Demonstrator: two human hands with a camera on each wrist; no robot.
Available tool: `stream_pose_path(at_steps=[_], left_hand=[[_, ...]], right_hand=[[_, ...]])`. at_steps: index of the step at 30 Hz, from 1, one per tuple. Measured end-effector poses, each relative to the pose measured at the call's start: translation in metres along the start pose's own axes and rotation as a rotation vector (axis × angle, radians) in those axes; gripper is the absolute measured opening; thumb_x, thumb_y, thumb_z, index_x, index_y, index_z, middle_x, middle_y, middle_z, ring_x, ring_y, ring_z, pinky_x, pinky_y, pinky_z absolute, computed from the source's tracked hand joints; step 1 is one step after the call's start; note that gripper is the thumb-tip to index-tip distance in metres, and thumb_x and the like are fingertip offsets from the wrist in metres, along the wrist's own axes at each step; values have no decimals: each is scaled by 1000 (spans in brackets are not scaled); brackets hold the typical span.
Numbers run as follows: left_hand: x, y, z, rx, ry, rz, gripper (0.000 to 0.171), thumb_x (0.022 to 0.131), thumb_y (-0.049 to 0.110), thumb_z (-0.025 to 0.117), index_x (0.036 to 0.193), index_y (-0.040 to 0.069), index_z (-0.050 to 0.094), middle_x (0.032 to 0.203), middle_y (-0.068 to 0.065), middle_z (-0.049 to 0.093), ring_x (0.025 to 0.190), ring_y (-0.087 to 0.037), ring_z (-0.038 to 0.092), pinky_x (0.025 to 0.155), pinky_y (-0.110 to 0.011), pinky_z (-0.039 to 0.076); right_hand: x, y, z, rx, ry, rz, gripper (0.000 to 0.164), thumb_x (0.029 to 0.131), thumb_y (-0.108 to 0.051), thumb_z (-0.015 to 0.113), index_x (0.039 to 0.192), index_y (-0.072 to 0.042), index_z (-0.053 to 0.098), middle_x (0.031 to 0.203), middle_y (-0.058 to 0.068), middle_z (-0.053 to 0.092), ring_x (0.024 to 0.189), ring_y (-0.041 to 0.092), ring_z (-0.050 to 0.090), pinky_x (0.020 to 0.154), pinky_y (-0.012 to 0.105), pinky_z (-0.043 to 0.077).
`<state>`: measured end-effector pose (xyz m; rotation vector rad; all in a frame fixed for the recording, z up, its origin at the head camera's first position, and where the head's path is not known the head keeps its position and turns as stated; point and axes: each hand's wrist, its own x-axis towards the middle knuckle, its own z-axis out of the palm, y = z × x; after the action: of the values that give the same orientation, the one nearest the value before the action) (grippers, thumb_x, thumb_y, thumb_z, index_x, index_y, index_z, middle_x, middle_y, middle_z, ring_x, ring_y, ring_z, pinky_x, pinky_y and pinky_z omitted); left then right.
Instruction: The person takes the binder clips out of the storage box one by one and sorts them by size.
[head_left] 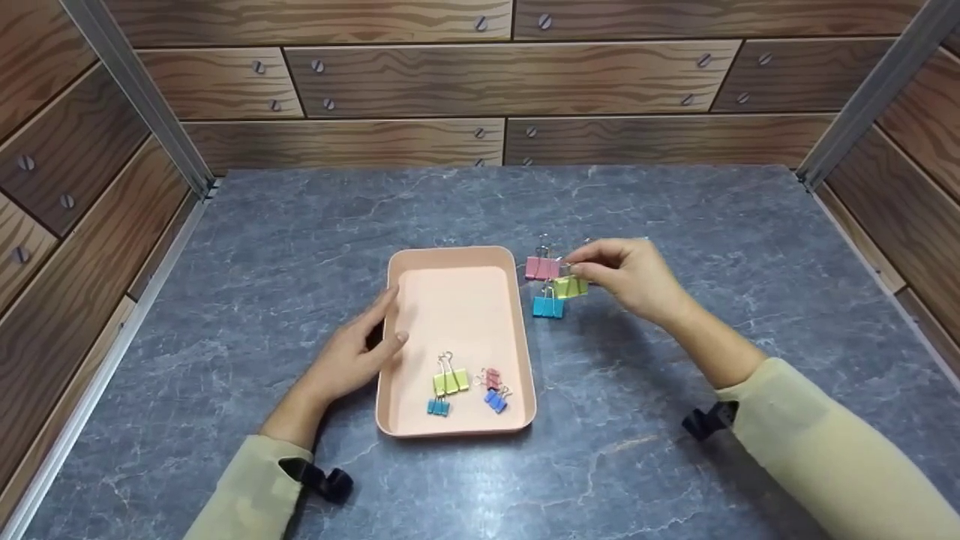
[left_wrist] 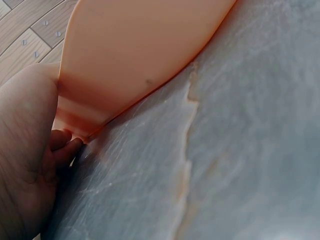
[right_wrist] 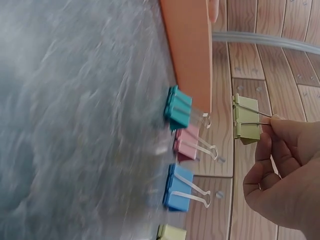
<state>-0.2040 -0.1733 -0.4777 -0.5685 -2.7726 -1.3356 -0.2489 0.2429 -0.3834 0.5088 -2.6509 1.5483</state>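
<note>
My right hand (head_left: 637, 277) pinches a yellow-green binder clip (head_left: 571, 287) by its wire handles. In the right wrist view this clip (right_wrist: 246, 119) hangs above the table, its wires between thumb and fingers. Below it stand a pink binder clip (head_left: 541, 268) and a teal one (head_left: 548, 307), just right of the tray. A blue binder clip (right_wrist: 179, 189) and part of another yellow-green one (right_wrist: 171, 232) show in the right wrist view; the hand mostly hides them from the head camera. My left hand (head_left: 351, 358) holds the peach tray (head_left: 457, 256) by its left wall, thumb over the rim.
Inside the tray's near end lie a yellow-green binder clip (head_left: 451, 382), a small teal one (head_left: 439, 407), a small red one (head_left: 492, 378) and a small blue one (head_left: 496, 400). Wood-patterned panels (head_left: 420, 79) enclose the grey marbled table (head_left: 315, 217) at the back and sides.
</note>
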Motion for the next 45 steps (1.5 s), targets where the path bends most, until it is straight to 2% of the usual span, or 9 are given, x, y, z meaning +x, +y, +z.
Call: stream_pose_path(at_steps=[7, 20, 37, 45], left_hand=[[-1, -1, 0, 6, 1, -3, 74, 105, 37, 66, 169, 21, 32, 169, -11, 35, 154, -32, 36, 126, -50, 29], [-1, -1, -1, 20, -7, 4, 73, 105, 37, 65, 168, 19, 33, 169, -11, 35, 154, -34, 35, 126, -52, 29], [0, 0, 1, -10, -7, -12, 74, 105, 38, 66, 169, 21, 33, 169, -12, 35, 154, -32, 35, 127, -49, 28], [0, 1, -1, -19, -14, -3, 75, 105, 39, 65, 169, 20, 31, 169, -12, 34, 155, -31, 34, 126, -50, 29]], right_hand=[[-5, 13, -10, -49, 36, 34, 15, 99, -11, 78, 109, -2, 83, 103, 12, 79, 83, 9, 69, 66, 19, 53], [-9, 33, -15, -119, 31, 101, 18, 99, -12, 77, 113, 0, 81, 107, 12, 79, 89, 12, 68, 70, 19, 54], [-13, 51, -11, -133, 19, 92, 18, 98, -9, 77, 112, 2, 81, 107, 15, 79, 87, 8, 68, 73, 17, 54], [-13, 54, -11, -161, 24, 109, 17, 97, -8, 78, 112, -1, 82, 107, 12, 80, 94, 14, 68, 78, 17, 52]])
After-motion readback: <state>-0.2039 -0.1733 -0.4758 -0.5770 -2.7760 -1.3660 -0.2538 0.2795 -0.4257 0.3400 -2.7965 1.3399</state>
